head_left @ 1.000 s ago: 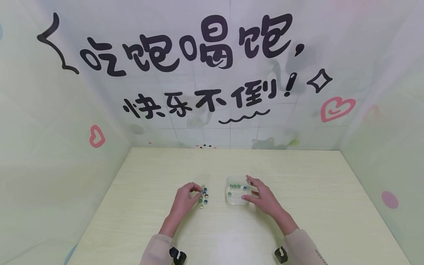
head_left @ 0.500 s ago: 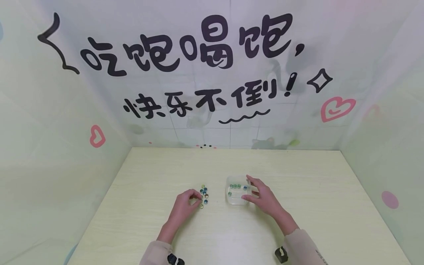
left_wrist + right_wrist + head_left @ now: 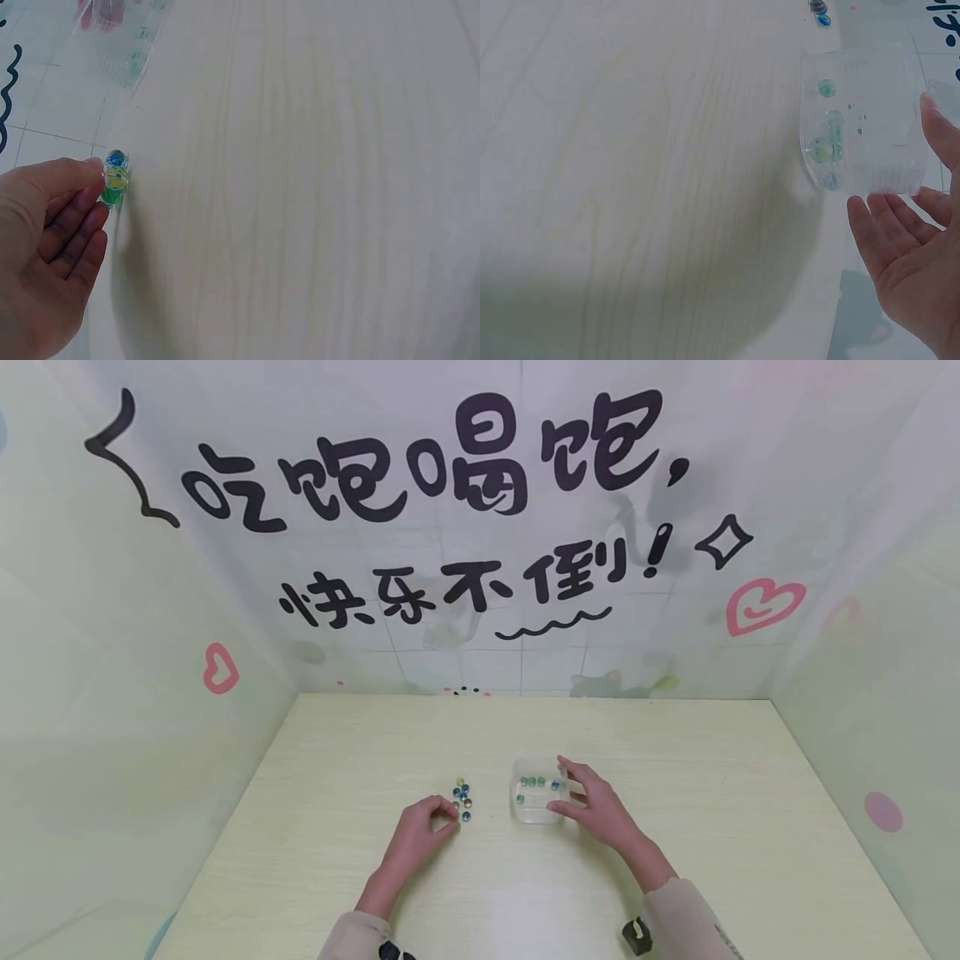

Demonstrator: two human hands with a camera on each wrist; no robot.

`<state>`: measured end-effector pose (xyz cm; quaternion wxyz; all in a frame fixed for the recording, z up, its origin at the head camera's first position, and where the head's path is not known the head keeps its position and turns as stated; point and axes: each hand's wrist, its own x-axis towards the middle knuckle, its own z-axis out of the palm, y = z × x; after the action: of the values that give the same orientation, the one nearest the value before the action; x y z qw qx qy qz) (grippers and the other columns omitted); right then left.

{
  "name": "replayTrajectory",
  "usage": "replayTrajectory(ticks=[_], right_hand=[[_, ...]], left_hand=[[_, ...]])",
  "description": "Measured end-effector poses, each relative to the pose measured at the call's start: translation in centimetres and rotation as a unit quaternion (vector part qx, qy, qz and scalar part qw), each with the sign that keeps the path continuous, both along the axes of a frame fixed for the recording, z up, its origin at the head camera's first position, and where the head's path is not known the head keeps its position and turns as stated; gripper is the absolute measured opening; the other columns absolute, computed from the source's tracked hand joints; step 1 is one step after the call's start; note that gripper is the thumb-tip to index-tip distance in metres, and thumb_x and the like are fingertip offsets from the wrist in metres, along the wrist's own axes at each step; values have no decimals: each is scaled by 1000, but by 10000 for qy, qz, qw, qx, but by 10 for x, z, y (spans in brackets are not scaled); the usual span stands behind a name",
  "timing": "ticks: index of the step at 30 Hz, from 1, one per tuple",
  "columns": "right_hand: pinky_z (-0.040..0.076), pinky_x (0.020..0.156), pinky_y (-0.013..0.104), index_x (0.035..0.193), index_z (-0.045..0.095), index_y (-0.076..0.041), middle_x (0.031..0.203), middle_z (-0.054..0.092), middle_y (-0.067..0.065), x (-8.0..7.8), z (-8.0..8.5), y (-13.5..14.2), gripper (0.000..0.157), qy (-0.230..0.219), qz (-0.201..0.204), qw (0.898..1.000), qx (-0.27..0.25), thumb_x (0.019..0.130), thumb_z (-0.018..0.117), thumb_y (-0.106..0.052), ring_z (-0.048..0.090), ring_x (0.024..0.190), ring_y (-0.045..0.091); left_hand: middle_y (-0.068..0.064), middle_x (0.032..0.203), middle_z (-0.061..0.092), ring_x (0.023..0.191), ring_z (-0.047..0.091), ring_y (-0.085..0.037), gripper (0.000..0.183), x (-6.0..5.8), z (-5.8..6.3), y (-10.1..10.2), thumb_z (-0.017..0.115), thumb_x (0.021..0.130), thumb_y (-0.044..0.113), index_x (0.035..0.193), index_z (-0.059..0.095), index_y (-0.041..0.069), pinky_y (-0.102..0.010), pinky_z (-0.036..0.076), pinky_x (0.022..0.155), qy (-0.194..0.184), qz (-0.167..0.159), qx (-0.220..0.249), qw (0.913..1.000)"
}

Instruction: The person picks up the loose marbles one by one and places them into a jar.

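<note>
Several coloured glass marbles (image 3: pixel 467 817) lie in a small cluster on the table, left of the middle. My left hand (image 3: pixel 418 831) is at their near left side, thumb and forefinger bent towards each other. In the left wrist view the fingertips are right beside a yellow marble (image 3: pixel 116 178); whether they pinch it is hidden. My right hand (image 3: pixel 598 806) grips the right side of a clear plastic box (image 3: pixel 534 817), thumb at the front and fingers behind. Several green marbles (image 3: pixel 532 782) and a blue marble (image 3: pixel 555 785) are in the box.
The pale wood-grain table (image 3: pixel 675 752) is bordered by printed cloth walls (image 3: pixel 870 727) at the back and sides. Box and loose marbles stand a short way apart. Black straps (image 3: pixel 637 937) show by the sleeves.
My left hand has moved slightly towards the front along the cluster, uncovering blue and green marbles and partly covering the yellow one nearest me. The right hand and box stay put.
</note>
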<state>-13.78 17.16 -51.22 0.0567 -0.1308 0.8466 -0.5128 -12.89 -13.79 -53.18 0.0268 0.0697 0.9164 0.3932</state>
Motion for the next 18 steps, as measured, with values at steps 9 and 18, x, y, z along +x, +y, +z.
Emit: replayTrajectory(ticks=[9, 18], right_hand=[[51, 106, 48, 151, 33, 2, 149, 43, 26, -1, -2, 0, 77, -23, -9, 10000, 46, 90, 73, -22, 43, 138, 44], [51, 106, 46, 153, 34, -1, 149, 44, 24, -1, 0, -1, 79, -173, -146, 9994, 260, 89, 75, -24, 45, 138, 42]], left_hand=[[3, 93, 71, 91, 63, -12, 12, 0, -5, -1, 76, 85, 7, 90, 69, 16, -31, 57, 84, 88, -94, -126, 9998], [3, 91, 69, 89, 63, -12, 13, 2, -6, 0, 76, 85, 6, 90, 68, 14, -30, 56, 83, 56, -150, -205, 9997]])
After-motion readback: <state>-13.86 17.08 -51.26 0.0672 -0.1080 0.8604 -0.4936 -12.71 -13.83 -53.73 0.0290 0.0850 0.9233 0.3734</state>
